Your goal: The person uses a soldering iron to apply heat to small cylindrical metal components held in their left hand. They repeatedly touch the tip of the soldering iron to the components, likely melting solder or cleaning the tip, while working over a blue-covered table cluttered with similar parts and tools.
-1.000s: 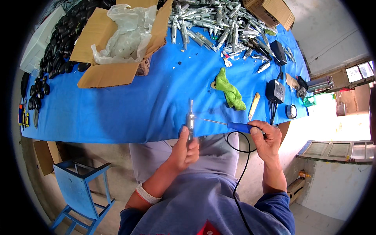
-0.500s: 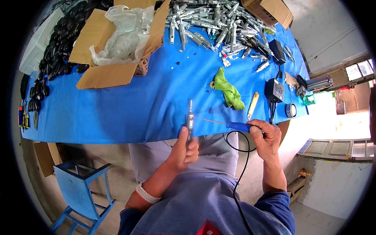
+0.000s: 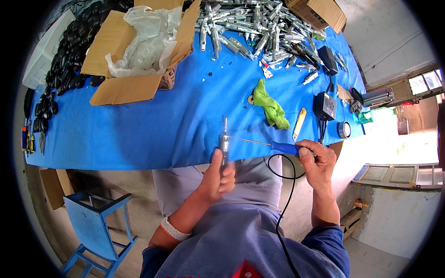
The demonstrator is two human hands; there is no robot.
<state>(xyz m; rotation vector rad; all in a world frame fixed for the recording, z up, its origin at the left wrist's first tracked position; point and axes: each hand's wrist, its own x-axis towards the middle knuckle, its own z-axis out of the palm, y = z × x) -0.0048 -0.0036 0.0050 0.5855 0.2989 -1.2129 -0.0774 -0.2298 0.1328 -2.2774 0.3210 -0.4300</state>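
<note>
My left hand (image 3: 216, 178) grips an upright metal cylindrical tool (image 3: 225, 147) with a narrow silver shaft on top, just in front of the blue-covered table. In my right hand (image 3: 318, 164) is a blue-handled screwdriver (image 3: 284, 148), held nearly level, its thin tip at the side of the metal tool near its upper part. Whether the tip sits in a screw is too small to tell. A black cable (image 3: 294, 180) loops below the screwdriver. A green cloth (image 3: 269, 104), a yellowish cutter (image 3: 300, 121) and a round tape roll (image 3: 344, 130) lie beyond my hands.
The table (image 3: 116, 134) holds an open cardboard box (image 3: 123, 88) with plastic lining, piled black pieces (image 3: 72, 51), heaped metal parts (image 3: 257, 32) and a black power unit (image 3: 326, 106). A blue chair (image 3: 88, 222) stands at the lower left.
My right hand and the screwdriver handle have shifted slightly to the right, with the tip staying at the metal tool. My left hand is almost unmoved.
</note>
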